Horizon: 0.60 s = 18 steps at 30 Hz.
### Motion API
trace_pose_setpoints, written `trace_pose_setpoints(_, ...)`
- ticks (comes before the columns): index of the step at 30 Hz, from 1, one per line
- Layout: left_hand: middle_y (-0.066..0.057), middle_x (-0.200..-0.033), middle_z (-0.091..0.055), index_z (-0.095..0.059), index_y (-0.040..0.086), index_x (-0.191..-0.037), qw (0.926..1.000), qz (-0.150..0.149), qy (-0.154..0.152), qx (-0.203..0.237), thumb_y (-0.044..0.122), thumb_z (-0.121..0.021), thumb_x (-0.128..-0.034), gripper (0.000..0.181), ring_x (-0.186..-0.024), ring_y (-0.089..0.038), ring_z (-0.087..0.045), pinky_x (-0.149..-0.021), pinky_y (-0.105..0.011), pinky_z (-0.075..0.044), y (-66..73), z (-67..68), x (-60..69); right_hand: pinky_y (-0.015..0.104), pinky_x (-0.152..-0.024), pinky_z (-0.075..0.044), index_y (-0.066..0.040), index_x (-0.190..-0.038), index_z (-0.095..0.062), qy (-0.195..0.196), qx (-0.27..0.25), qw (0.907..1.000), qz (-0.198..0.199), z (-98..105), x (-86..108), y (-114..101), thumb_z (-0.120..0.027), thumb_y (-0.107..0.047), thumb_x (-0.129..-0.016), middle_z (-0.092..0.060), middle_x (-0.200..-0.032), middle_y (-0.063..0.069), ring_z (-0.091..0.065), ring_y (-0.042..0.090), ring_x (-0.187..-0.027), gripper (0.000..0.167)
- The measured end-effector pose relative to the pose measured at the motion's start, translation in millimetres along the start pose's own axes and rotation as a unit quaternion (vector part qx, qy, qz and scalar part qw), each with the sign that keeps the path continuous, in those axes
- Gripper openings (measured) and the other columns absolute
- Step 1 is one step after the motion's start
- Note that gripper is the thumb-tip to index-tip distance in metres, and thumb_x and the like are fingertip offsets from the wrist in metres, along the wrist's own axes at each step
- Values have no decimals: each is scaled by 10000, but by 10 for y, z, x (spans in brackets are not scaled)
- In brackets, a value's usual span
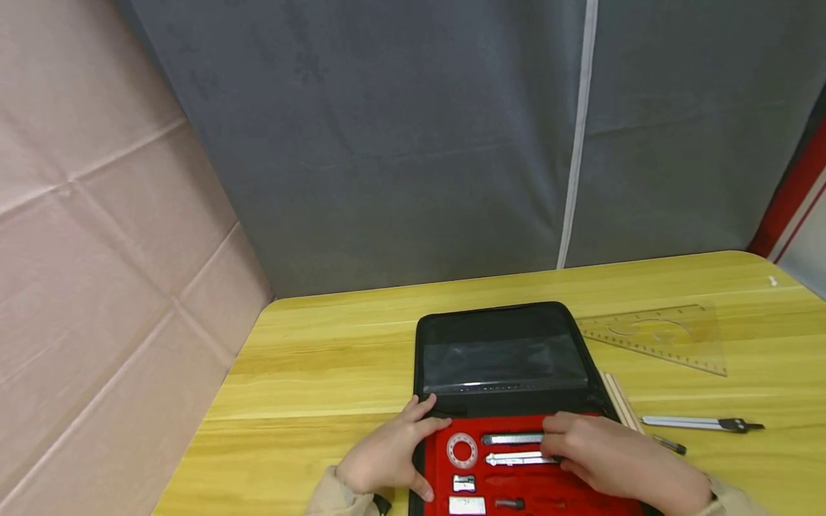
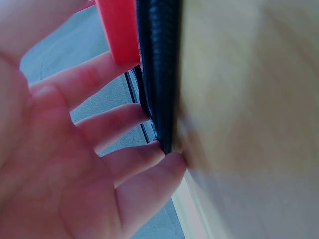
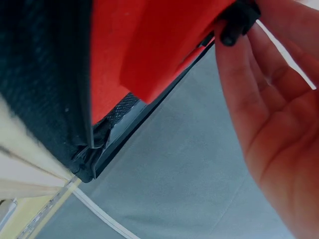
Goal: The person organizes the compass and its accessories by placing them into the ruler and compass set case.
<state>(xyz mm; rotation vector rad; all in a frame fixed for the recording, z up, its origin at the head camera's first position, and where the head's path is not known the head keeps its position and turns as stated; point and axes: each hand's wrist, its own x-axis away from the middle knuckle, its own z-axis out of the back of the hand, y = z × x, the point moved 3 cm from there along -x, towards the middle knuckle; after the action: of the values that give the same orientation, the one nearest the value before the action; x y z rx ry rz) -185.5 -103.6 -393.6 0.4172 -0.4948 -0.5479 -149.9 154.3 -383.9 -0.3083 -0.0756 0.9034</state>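
Observation:
A black zip case [image 1: 500, 405] lies unfolded on the table, its red tray [image 1: 535, 481] toward me. My left hand [image 1: 395, 444], fingers spread, rests on the case's left edge, thumb on the tray. My right hand [image 1: 606, 451] is over the tray and pinches the black head of a silver compass [image 1: 516, 459] lying in its slot. That black head [image 3: 237, 25] shows between thumb and finger in the right wrist view. Above the compass lies a slim dark-and-silver tool [image 1: 513, 438], its right end hidden by my fingers. The left wrist view shows fingertips at the black case edge [image 2: 162, 74].
The tray also holds a white ring-shaped piece [image 1: 449, 450], a metal sharpener [image 1: 463, 483], a white eraser [image 1: 467, 506] and a small dark piece [image 1: 510, 504]. Right of the case lie a clear set square [image 1: 703, 351], wooden pencils [image 1: 621, 403], another compass [image 1: 690, 423] and a short dark tube [image 1: 669, 444].

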Motion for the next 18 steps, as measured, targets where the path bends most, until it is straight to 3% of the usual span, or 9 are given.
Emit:
trace_pose_setpoints(11,-49,-1459,-285,-515,263,-1278,10000,-5,-15,25,294,-833,-595,754,-1327,-326,-223,-833,-317,-500,-7,-8,-8,134,-565,-412,-260,-827,-685,342,131,9988,336,-4,19,1,-725,-83,-709,-442,-770,-185,-437,-35,-701,217)
trace_pose_setpoints(18,-54,-1459,-285,-512,260,-1281,10000,-31,-9,12,297,-833,-596,758,-1328,-327,-220,-845,-325,-495,-12,-10,-7,82,-561,-370,-243,-800,-699,464,489,9960,592,-9,12,-23,-733,-83,-702,-431,-747,-171,-425,-32,-685,190)
